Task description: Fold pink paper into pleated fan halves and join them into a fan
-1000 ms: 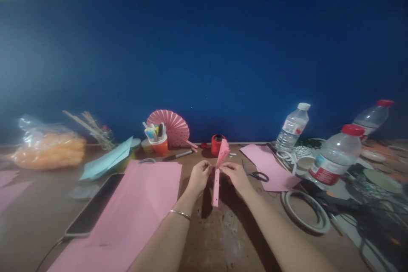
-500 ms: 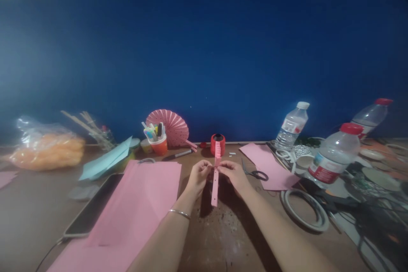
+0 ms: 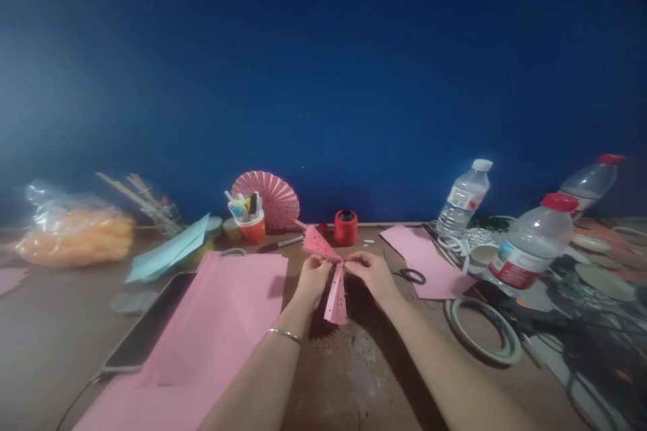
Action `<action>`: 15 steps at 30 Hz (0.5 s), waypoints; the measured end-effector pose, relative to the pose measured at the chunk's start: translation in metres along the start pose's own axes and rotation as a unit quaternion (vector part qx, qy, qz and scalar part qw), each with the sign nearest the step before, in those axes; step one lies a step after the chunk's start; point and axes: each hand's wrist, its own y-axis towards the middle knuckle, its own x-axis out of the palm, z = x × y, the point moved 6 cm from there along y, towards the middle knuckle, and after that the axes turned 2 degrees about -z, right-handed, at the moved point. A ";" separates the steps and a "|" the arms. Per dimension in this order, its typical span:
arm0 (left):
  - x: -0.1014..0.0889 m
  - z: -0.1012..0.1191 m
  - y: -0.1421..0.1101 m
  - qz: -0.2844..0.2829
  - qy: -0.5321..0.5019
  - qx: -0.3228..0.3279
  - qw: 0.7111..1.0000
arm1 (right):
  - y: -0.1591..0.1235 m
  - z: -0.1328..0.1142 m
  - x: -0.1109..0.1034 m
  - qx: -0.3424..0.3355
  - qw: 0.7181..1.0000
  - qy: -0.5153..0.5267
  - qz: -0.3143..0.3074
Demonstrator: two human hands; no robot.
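A pleated pink paper strip with punched holes point(image 3: 335, 300) is pinched at its middle between my two hands, its folds fanning out toward me and up to the left. My left hand point(image 3: 314, 277) is closed on the paper from the left, thumb and fingers together. From the right, my right hand point(image 3: 370, 275) pinches the same middle part; its fingertips are small and partly hidden. Beyond them stands a small red round container with a black top point(image 3: 346, 227). A finished-looking pink pleated fan point(image 3: 270, 195) leans against the blue wall behind a cup of pens point(image 3: 252, 229).
Pink sheets point(image 3: 227, 323) and a phone point(image 3: 146, 330) lie left. To the right are scissors point(image 3: 410, 275), more pink paper point(image 3: 429, 266), a tape roll point(image 3: 482, 333) and water bottles point(image 3: 530, 249). Blue paper point(image 3: 169, 249) and a bag with orange contents point(image 3: 75, 236) sit far left.
The narrow folded pink strip has spread at both ends; its upper part has swung over to the left and its lower part has widened. Both hands stay at its middle.
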 end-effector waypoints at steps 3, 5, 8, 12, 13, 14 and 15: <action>0.008 0.007 -0.004 -0.045 0.013 -0.003 0.999 | -0.001 -0.003 0.000 -0.010 0.999 -0.036 0.004; 0.011 0.012 -0.006 -0.059 0.034 -0.002 0.998 | -0.001 -0.004 0.000 -0.016 0.999 -0.041 0.001; 0.011 0.018 -0.008 -0.054 0.058 0.015 0.997 | 0.000 -0.003 0.001 -0.009 0.999 -0.033 0.003; 0.013 0.015 -0.006 -0.070 0.051 0.003 0.996 | 0.000 -0.002 0.000 0.005 0.998 -0.058 0.009; 0.013 0.014 -0.006 -0.073 0.048 -0.002 0.996 | 0.000 -0.002 0.000 0.007 0.998 -0.067 0.009; 0.013 0.013 -0.005 -0.074 0.047 -0.003 0.996 | 0.000 -0.002 0.000 0.007 0.997 -0.071 0.007; 0.013 0.013 -0.005 -0.074 0.049 -0.001 0.996 | 0.000 -0.003 0.001 0.004 0.997 -0.072 0.002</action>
